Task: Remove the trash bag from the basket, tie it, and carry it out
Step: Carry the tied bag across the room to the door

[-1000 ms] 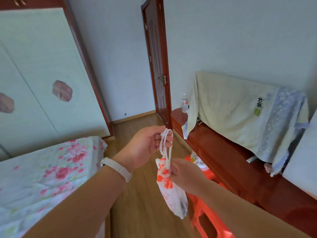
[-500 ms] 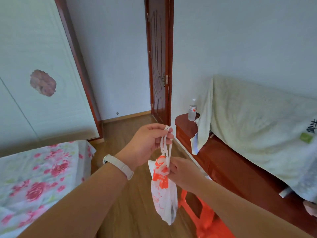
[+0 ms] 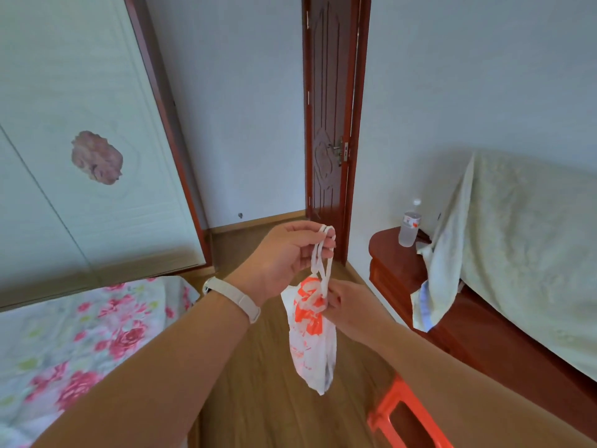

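The trash bag [image 3: 311, 337] hangs lower against the door now, both hands' grip apparently still pinching its handles.

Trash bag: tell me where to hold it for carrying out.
Hold the trash bag by its handle loops, from above, as the left hand does. They stand up from the neck pinched by the right hand, and the body hangs below.

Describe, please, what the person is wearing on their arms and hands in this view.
Both forearms are bare, with no sleeves in view. The left hand has a slim white band strapped round its wrist, like a fitness tracker or watch strap. The right hand and its wrist carry nothing: no gloves, no visible rings.
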Motion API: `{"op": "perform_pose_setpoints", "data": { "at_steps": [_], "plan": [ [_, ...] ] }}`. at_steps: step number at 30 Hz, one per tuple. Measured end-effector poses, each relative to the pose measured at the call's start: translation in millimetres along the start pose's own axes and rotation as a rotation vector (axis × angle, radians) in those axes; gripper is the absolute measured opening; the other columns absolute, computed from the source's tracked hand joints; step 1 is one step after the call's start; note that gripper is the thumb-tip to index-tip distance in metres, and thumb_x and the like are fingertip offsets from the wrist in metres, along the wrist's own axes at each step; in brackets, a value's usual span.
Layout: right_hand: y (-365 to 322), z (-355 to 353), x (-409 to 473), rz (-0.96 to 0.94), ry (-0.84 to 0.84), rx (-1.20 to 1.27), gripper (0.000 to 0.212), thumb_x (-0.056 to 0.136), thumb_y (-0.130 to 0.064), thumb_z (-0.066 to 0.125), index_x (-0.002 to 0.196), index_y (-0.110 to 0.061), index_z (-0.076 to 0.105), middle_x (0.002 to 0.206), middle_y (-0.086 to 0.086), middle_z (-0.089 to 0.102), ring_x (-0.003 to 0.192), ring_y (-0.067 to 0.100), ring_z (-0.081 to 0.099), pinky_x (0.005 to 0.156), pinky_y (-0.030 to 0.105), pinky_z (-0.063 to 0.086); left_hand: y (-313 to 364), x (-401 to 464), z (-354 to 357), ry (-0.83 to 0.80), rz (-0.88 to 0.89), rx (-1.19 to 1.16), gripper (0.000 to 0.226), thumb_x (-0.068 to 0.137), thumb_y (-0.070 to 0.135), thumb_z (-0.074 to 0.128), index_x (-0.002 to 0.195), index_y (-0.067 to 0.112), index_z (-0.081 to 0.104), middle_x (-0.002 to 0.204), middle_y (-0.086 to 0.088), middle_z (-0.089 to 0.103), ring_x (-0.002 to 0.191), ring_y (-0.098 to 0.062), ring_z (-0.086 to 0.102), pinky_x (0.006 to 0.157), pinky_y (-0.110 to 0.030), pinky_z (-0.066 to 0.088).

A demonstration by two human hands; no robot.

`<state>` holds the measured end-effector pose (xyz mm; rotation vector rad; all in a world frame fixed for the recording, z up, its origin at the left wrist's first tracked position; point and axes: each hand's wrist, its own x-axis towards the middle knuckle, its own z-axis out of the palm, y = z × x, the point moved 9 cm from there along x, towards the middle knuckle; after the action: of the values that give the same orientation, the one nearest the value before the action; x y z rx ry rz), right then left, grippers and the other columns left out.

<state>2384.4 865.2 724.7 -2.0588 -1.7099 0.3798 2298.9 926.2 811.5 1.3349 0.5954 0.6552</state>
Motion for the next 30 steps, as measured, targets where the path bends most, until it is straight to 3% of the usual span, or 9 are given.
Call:
{"op": "perform_pose_setpoints", "data": {
  "at_steps": [3, 12, 18, 24, 30],
  "plan": [
    [14, 13, 44, -0.015, -0.039, -0.026, 0.028, 0.096, -0.040, 0.054, 0.114, -0.021, 0.064, 0.113, -0.006, 0.070, 0.094, 0.015, 0.068, 0.091, 0.024, 0.055, -11, 41, -19, 0.020, -0.025, -0.007, 0.021, 0.093, 0.006, 0.057, 0.104, -0.002, 0.072, 0.088, -0.013, 0.072, 0.078, -0.023, 0.068, 0.075, -0.030, 0.055],
    [71, 45, 206, -0.006, -0.149, 0.224, 0.023, 0.093, -0.046, 0.058, 0.105, -0.028, 0.067, 0.099, -0.012, 0.072, 0.080, 0.010, 0.069, 0.080, 0.018, 0.057, -33, 188, -83, 0.162, -0.094, 0.050, 0.022, 0.094, 0.009, 0.055, 0.099, 0.000, 0.074, 0.089, -0.014, 0.071, 0.078, -0.024, 0.067, 0.075, -0.032, 0.053],
    [95, 23, 302, -0.069, -0.142, 0.196, 0.016, 0.093, -0.044, 0.058, 0.090, -0.028, 0.062, 0.088, -0.009, 0.071, 0.073, 0.012, 0.068, 0.075, 0.023, 0.059, -14, 284, -95, 0.122, -0.064, 0.044, 0.022, 0.093, 0.011, 0.056, 0.101, -0.004, 0.070, 0.083, -0.011, 0.068, 0.075, -0.022, 0.064, 0.074, -0.032, 0.052],
    [110, 13, 371, -0.079, -0.131, 0.164, 0.014, 0.094, -0.045, 0.057, 0.094, -0.031, 0.060, 0.089, -0.012, 0.070, 0.070, 0.008, 0.067, 0.072, 0.019, 0.058, -5, 351, -109, 0.122, -0.063, 0.026, 0.021, 0.092, 0.012, 0.058, 0.100, -0.002, 0.072, 0.084, -0.010, 0.069, 0.075, -0.021, 0.065, 0.077, -0.034, 0.051],
    [133, 9, 439, -0.029, -0.131, 0.157, 0.019, 0.095, -0.045, 0.055, 0.094, -0.027, 0.060, 0.092, -0.008, 0.070, 0.075, 0.011, 0.067, 0.079, 0.021, 0.058, -6, 422, -131, 0.090, -0.061, -0.006, 0.019, 0.093, 0.010, 0.058, 0.097, 0.000, 0.073, 0.081, -0.010, 0.068, 0.073, -0.019, 0.063, 0.080, -0.035, 0.050]
  ]
}}
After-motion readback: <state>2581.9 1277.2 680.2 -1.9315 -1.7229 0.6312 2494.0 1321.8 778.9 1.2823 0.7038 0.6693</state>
